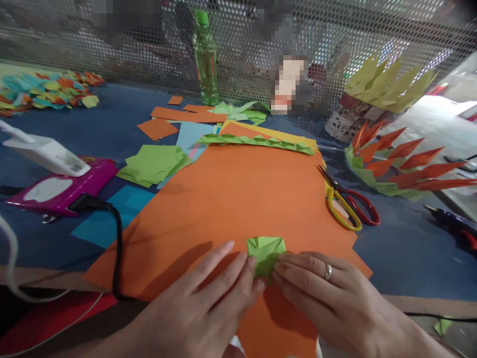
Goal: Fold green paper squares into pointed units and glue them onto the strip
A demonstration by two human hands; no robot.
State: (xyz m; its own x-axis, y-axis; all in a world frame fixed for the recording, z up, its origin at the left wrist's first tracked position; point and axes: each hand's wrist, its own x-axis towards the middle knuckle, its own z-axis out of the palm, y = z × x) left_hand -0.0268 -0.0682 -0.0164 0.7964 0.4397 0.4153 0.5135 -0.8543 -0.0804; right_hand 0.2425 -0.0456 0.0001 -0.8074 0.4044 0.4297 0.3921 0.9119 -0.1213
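Observation:
Between my two hands is a small folded piece of green paper (pixel 265 251), with creases along its top edge. It lies over a stack of large orange paper sheets (pixel 242 199). My left hand (pixel 208 298) pinches its lower left side; the index finger stretches out over the orange sheet. On the lower right side, the fingers of my right hand (pixel 331 293), which wears a ring, press and grip the paper. The lowest part of the green piece is hidden by the fingers. A folded green paper strip (pixel 257 143) lies across the far edge of the orange sheets.
Scissors (pixel 345 201) lie at the right, near an orange-spiked paper ring (pixel 395 164). Green paper squares (pixel 152 164) sit at left, beside a purple power strip (pixel 67 186) with a black cable (pixel 118 248). A green bottle (pixel 206 64) stands behind.

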